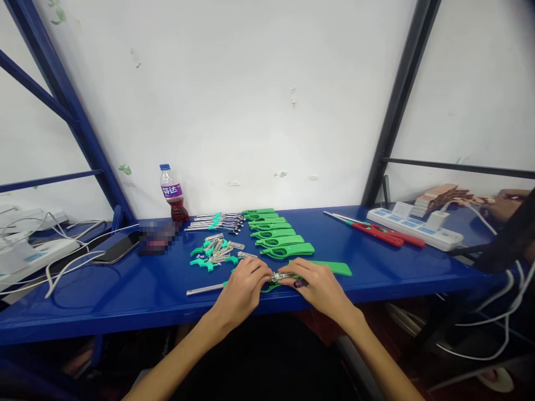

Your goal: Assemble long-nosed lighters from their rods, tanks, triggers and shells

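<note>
Gently pinching a likely light, stiff metal bit (286, 275), best held by both ends, between nearly closed left hand (247, 281) and right hand (317, 283), with green shells (289, 240) at twelve o'clock.

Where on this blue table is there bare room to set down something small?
Bare tabletop lies between the green handles and the red-handled tools, and at front left between the phone and the metal tube. The middle is crowded: parts pile, left hand, right hand.

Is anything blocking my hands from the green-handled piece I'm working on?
Nothing visible: your left hand and right hand are both on the green-handled piece. The row of green handles lies just beyond, not in between.
</note>
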Demonstrator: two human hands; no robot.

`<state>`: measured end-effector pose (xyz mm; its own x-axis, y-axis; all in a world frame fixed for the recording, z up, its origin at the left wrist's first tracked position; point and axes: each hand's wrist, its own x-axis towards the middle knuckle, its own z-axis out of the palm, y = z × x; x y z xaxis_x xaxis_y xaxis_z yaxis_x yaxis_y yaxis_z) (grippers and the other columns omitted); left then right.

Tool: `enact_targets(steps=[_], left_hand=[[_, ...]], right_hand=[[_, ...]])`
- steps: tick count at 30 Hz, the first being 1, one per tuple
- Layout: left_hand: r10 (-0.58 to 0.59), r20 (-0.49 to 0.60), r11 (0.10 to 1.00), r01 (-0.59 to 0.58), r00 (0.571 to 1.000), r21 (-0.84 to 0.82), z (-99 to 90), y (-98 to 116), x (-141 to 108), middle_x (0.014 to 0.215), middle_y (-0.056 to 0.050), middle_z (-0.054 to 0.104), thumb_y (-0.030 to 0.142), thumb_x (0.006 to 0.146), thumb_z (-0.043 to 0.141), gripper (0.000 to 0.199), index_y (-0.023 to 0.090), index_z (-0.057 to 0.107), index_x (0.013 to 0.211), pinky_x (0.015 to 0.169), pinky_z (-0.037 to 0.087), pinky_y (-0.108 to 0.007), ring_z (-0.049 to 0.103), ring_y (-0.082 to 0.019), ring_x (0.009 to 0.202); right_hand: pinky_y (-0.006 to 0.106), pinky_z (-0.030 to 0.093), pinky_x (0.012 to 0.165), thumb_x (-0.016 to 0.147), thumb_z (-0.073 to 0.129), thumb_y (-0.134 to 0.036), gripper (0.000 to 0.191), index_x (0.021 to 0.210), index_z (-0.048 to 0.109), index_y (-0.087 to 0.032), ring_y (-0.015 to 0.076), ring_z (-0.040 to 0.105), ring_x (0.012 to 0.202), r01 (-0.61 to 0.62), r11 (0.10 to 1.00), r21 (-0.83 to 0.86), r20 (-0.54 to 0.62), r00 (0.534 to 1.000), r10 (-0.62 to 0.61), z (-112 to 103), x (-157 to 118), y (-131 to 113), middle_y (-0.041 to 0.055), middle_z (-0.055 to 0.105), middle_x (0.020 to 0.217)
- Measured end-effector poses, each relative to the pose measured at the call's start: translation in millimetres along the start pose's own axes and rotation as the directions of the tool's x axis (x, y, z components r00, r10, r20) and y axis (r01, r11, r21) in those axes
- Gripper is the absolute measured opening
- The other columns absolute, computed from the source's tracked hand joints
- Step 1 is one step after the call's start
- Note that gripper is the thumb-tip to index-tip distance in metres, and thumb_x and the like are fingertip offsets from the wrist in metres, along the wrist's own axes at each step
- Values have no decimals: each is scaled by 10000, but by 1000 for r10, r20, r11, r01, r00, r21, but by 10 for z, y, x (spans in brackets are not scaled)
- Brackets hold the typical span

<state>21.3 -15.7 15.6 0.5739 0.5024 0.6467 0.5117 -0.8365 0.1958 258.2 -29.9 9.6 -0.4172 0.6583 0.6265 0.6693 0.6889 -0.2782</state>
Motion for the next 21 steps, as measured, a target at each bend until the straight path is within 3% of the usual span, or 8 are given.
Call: enact_targets(steps=[21], left_hand=[[-59,-51,998,59,997,-16,-32,61,3,983,-60,716,133,1053,517,158,214,637,990,878,500,-403,626,-238,950]], right_hand=[[288,570,778,1036,663,-265,161,1166,757,-271,202,776,910,-27,1000,14,-3,1000,27,-4,-5,-22,37,799,1099]])
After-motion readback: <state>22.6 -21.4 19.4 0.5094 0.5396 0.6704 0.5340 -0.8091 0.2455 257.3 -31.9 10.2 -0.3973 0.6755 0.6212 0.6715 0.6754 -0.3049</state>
